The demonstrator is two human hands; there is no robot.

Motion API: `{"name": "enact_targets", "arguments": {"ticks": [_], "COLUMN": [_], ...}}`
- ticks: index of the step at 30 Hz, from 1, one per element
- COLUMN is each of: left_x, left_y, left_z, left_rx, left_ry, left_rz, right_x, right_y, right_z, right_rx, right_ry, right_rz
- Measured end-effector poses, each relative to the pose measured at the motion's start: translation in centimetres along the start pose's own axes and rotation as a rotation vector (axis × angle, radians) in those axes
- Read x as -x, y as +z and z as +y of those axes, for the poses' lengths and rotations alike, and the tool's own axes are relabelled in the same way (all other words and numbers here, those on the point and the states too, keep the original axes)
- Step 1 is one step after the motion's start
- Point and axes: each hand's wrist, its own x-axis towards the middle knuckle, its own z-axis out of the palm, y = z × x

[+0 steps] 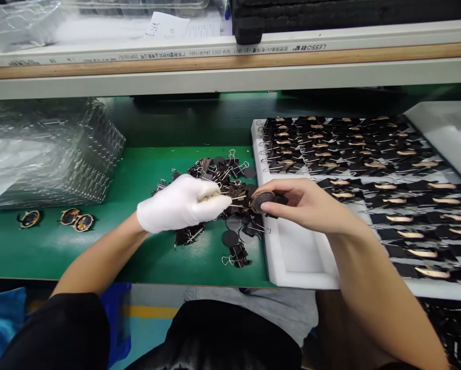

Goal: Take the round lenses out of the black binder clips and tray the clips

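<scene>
My left hand [187,203], in a white glove, pinches the wire handles of a binder clip [238,197] above the middle of the green table. Just right of it, my bare right hand [295,203] holds a dark round disc [263,201] between thumb and fingers, close to the clip's jaws. How clip and disc touch is hard to make out. Under and around both hands lies a pile of black binder clips [238,254] and loose black discs [230,238].
A white foam tray [274,246] holds rows of clipped pieces at the right. Clear plastic trays [56,164] are stacked at the left, with round tinted lenses in frames [84,222] before them. A shelf edge [215,79] crosses above the table.
</scene>
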Motion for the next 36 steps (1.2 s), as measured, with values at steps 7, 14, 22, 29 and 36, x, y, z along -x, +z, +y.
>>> {"name": "enact_targets", "arguments": {"ticks": [7,14,22,29,36], "left_x": [0.0,-0.1,-0.6,0.6,1.6], "left_y": [1.7,1.6,2.0,1.1,2.4], "left_z": [0.1,-0.1,0.2,1.3,2.0], "left_rx": [-0.022,-0.054,0.558,0.27,-0.016], "left_ry": [0.144,0.093,-0.242,-0.065,0.103], "left_rz": [-0.043,-0.079,-0.146,-0.062,-0.157], "right_x": [0.0,0.2,0.5,3.1,4.3], "right_y": [0.5,0.5,2.2,1.4,3.4], "right_z": [0.2,0.1,1.2,-1.2,-2.4], "right_rx": [0.038,0.155,0.567,0.565,0.311], "right_ry": [-0.055,-0.041,-0.477,-0.351,-0.008], "right_rz": [-0.012,-0.009,0.325,0.333,0.122]}}
